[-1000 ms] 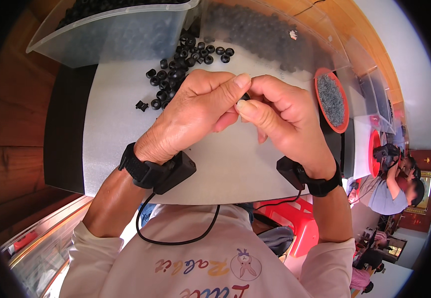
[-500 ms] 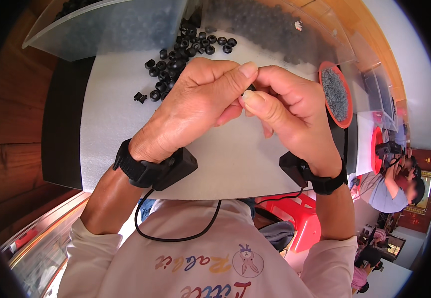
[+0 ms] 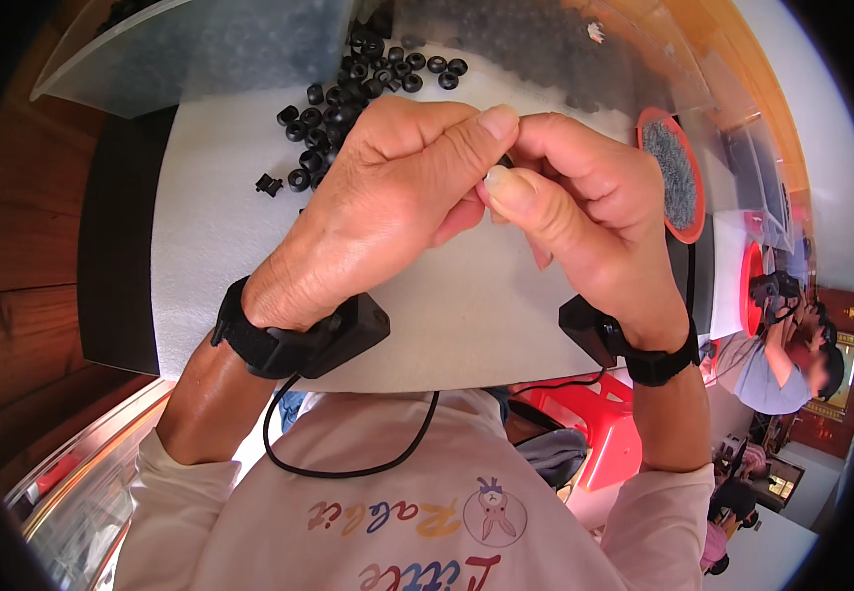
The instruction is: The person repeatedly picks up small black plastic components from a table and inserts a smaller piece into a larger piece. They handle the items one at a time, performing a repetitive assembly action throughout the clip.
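Observation:
My left hand (image 3: 397,182) and my right hand (image 3: 589,197) meet above the white table mat (image 3: 427,325). Thumbs and fingertips are pinched together around a small black part (image 3: 506,161), of which only a dark sliver shows; its shape is hidden by the fingers. Both hands are closed on it, thumb tips almost touching. Beyond my left hand lies a loose heap of small black ring-shaped pieces (image 3: 311,116). One black spool-like piece (image 3: 268,185) lies apart, to the left of the heap.
A translucent bin (image 3: 200,64) of black pieces stands at the far left, another clear bin (image 3: 633,74) at the far right. An orange bowl (image 3: 699,197) holds small grey bits. Beside my legs is a red stool (image 3: 612,433). People (image 3: 786,364) sit off to the right.
The view has shifted slightly. Both hands stay pinched together at the same small part, with the right hand turned a little and its lower fingers tucked closer.

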The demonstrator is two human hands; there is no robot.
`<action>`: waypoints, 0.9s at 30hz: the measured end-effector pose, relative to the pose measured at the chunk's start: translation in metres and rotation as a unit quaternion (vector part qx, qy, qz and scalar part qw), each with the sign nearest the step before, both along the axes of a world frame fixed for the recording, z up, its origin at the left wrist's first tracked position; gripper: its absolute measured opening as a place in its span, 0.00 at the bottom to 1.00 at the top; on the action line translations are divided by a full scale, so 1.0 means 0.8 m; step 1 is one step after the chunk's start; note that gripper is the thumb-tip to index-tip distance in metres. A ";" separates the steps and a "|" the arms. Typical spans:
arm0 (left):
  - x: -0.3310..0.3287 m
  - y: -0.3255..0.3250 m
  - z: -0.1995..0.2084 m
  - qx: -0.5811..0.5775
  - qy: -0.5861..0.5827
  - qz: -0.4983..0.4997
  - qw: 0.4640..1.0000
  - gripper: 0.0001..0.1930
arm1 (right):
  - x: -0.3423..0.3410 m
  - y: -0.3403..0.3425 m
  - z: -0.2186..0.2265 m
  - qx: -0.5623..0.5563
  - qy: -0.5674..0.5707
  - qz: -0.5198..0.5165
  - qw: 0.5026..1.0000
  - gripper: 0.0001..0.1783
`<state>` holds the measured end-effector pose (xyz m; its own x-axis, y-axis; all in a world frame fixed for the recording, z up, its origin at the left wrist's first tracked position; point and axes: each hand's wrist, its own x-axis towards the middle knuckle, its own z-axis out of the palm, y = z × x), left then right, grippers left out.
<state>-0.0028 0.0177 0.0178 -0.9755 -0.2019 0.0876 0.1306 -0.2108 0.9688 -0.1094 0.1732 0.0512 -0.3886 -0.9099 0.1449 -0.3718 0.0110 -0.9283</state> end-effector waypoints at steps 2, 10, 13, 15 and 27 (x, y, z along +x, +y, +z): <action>0.003 -0.004 -0.003 0.037 -0.026 -0.009 0.999 0.23 | 0.003 -0.003 0.001 -0.004 -0.008 -0.004 1.000 0.13; -0.002 -0.010 -0.008 0.097 0.001 -0.035 0.995 0.23 | 0.000 -0.014 -0.016 -0.034 0.104 -0.080 0.991 0.14; -0.002 -0.011 -0.015 0.118 0.016 -0.023 0.993 0.23 | 0.005 -0.016 -0.006 -0.024 0.121 -0.105 0.987 0.17; -0.002 -0.013 -0.016 0.121 0.022 -0.033 0.992 0.23 | 0.005 -0.015 -0.005 -0.040 0.173 -0.106 0.978 0.18; 0.000 -0.016 -0.009 0.111 -0.030 -0.030 0.993 0.21 | 0.000 -0.013 0.001 -0.078 0.403 -0.096 0.907 0.10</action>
